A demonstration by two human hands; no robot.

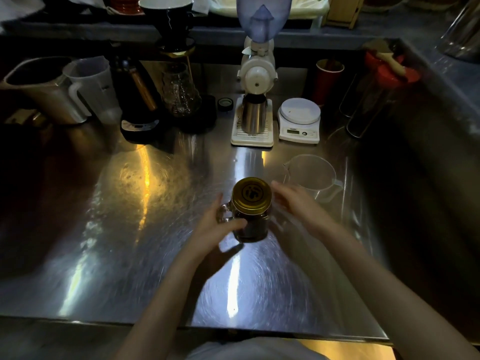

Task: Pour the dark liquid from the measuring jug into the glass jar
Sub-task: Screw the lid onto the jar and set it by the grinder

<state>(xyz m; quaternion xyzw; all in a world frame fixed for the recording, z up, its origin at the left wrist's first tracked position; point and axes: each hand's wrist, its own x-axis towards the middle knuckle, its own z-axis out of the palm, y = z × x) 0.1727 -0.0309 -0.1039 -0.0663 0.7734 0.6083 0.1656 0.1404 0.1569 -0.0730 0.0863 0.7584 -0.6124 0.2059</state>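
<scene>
A glass jar (253,227) with a side handle stands on the steel counter, filled with dark liquid and capped by a gold lid (251,194). My left hand (217,226) wraps around the jar's handle side. Just right of the lid hovers my right hand (294,203), fingers apart and blurred, holding nothing. A clear measuring jug (313,176) stands upright behind my right hand and looks empty.
At the back stand a white grinder (255,74) with a steel cup (254,114), a white scale (298,120), a red cup (327,81), a glass carafe (181,92), plastic jugs (94,87) and a steel pitcher (39,87). The counter's front edge (259,329) is near me.
</scene>
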